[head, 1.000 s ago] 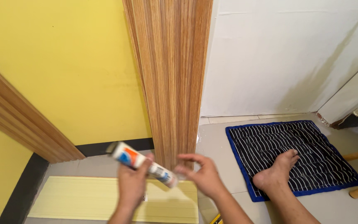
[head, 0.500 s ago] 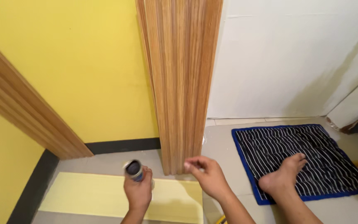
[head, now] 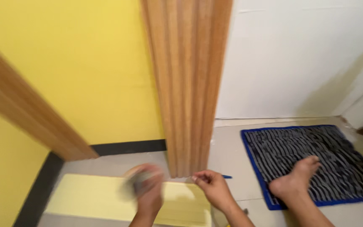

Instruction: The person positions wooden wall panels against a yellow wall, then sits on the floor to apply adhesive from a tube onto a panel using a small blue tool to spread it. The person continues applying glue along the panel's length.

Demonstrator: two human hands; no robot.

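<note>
- Down low, the left hand [head: 148, 191] is wrapped around a tube [head: 132, 185], which is blurred; only its round end shows, pointing toward the camera.
- The tube sits above the near edge of a pale yellow panel [head: 89, 197] that lies flat on the grey floor [head: 232, 155].
- The right hand [head: 213, 189] is just beside the foot of the wood panel [head: 188, 84], fingers pinched together near its lower right corner; whether anything is between the fingertips cannot be told.
- The wood panel is ribbed, stands upright and leans against the corner where the yellow wall [head: 85, 67] meets the white wall [head: 295, 59].
- A small blue thing [head: 227, 177] lies on the floor just right of the right hand, too small to identify.
- A second wooden strip [head: 30, 117] slants across the yellow wall at the left, ending at the black skirting [head: 127, 147].
- A bare foot [head: 295, 183] rests on the near left part of a striped mat [head: 316, 159] with a blue border, well right of the hands.
- The two hands are near each other but apart, both over the far end of the yellow panel.
</note>
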